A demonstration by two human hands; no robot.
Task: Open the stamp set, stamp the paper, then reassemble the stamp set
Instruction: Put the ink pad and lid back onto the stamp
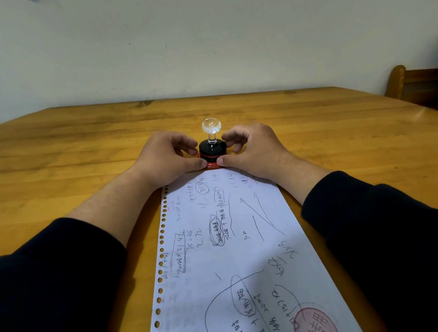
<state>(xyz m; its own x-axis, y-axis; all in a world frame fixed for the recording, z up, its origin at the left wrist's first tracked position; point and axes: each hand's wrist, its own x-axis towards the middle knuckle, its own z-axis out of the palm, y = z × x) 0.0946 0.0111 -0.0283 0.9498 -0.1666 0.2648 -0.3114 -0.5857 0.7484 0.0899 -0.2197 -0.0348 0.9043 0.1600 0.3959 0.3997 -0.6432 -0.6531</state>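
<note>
Centrally, a round black stamp (212,147) with a clear glassy knob is pinched at its red base by both hands (163,158) (253,150), fingers curled; the scribbled paper (226,248) is cut off near.

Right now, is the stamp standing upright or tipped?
Upright: the stamp stands on its red base, clear handle pointing straight up, between the left hand and right hand.
</note>
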